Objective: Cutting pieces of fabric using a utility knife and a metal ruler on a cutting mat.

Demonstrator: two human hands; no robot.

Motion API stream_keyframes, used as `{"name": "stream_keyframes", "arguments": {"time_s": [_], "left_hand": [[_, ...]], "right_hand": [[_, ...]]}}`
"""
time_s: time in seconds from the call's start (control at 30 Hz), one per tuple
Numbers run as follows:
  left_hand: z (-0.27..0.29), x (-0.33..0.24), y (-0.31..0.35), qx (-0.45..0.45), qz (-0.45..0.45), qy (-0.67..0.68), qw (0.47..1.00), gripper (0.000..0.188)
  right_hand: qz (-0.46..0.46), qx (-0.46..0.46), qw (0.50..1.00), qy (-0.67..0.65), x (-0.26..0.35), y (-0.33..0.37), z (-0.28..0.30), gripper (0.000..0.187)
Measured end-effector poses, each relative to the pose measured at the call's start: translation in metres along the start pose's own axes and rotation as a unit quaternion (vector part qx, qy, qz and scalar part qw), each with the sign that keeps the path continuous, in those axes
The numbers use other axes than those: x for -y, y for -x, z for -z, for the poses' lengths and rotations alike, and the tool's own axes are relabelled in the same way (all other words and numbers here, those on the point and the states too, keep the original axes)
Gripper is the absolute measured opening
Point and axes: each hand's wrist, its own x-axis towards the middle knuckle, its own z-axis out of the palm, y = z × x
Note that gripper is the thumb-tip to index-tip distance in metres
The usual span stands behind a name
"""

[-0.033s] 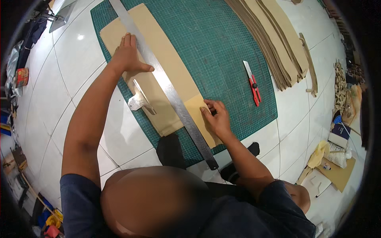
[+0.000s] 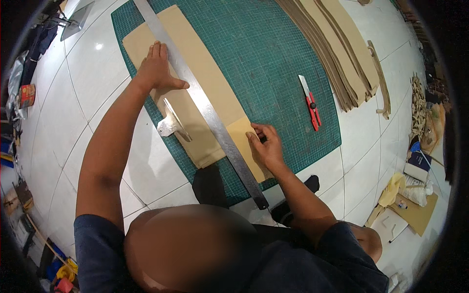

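Observation:
A long steel ruler point(image 2: 209, 111) lies slantwise across a folded tan fabric strip point(image 2: 207, 73) on a green cutting mat point(image 2: 278, 53). My left hand point(image 2: 159, 71) rests on the fabric's left part, fingers spread and the thumb reaching the ruler's edge. At the strip's near right end, a yellowish card-like piece point(image 2: 240, 136) lies against the ruler and partly under it. My right hand point(image 2: 267, 146) pinches that piece's right edge between thumb and fingers. A metal bulldog clip point(image 2: 172, 125) grips the fabric's left side, near my left hand.
To the right on the mat lies a red utility knife point(image 2: 312, 110) with its blade out. Stacked tan fabric strips point(image 2: 337, 49) lie at the far right, beside a narrow loose strip point(image 2: 381, 83). My dark-covered feet are at the mat's near edge. Assorted items line both sides of the white tiled floor point(image 2: 97, 93).

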Motion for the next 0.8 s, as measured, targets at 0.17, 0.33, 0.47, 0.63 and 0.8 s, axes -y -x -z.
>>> {"name": "stream_keyframes", "arguments": {"time_s": [0.17,0.33,0.47,0.63,0.8], "left_hand": [[0.003,-0.007,-0.002,0.007,0.007,-0.006,1.000,0.146],[0.007,-0.004,0.000,0.019,-0.006,-0.007,1.000,0.147],[0.007,-0.006,0.000,0.020,-0.004,-0.008,1.000,0.146],[0.008,-0.008,0.001,0.023,0.000,0.002,1.000,0.147],[0.005,-0.006,-0.001,0.019,-0.007,-0.007,1.000,0.146]], "right_hand": [[0.012,-0.018,1.000,-0.004,-0.012,0.006,0.001,0.030],[0.020,0.003,1.000,0.012,-0.006,0.005,0.003,0.029],[0.025,0.005,1.000,0.004,-0.007,0.005,0.004,0.030],[0.018,0.027,0.999,0.033,-0.005,0.003,0.009,0.032],[0.002,0.021,1.000,0.017,-0.002,0.004,0.006,0.032]]}}
